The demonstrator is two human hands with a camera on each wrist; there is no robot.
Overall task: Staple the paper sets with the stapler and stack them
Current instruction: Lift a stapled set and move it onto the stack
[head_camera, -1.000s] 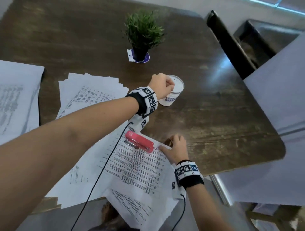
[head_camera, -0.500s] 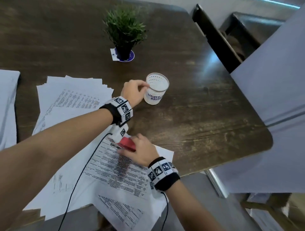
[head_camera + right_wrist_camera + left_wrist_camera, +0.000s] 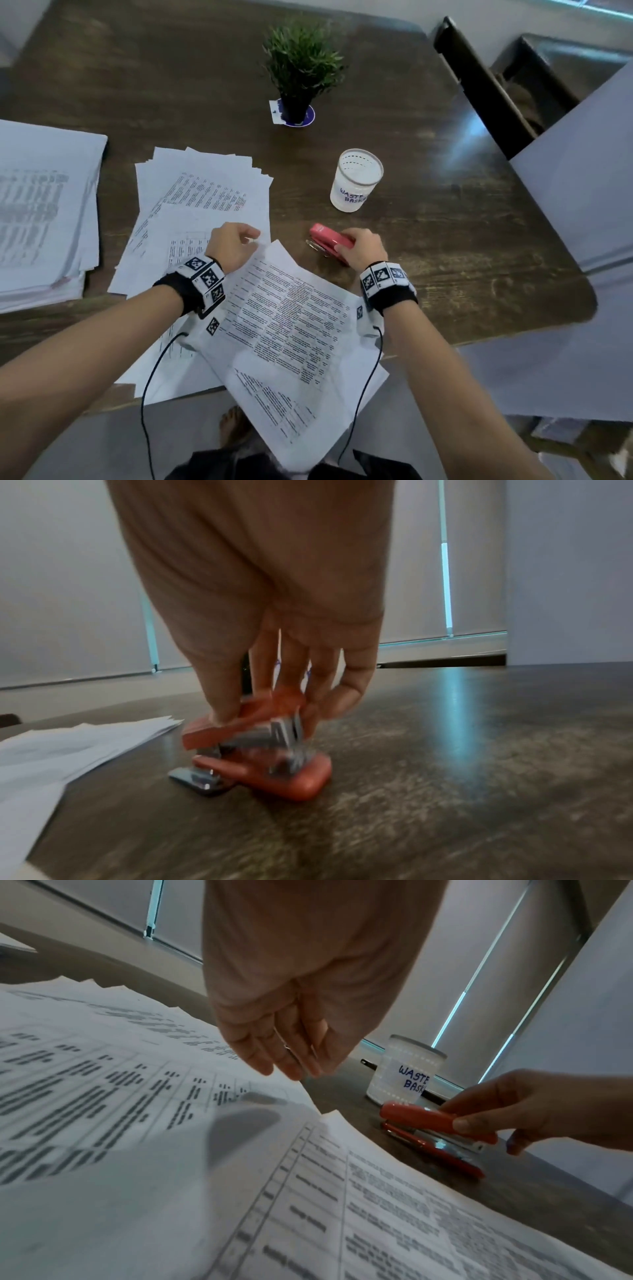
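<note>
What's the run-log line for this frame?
right hand: grips red plastic stapler on dark wooden table | left hand: loose over printed paper set | stapling: pending

Count on the table [image 3: 428,257]: 1 red stapler [image 3: 329,241], 1 white cup [image 3: 356,181], 1 potted plant [image 3: 301,68], 3 paper piles [image 3: 205,192], 2 hands [image 3: 229,245].

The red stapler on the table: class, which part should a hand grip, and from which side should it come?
Grip the stapler by its top arm near the hinged rear, from above, as the right hand does now. Its base rests on the table, and the mouth faces the paper set, so that end should stay free.
</note>
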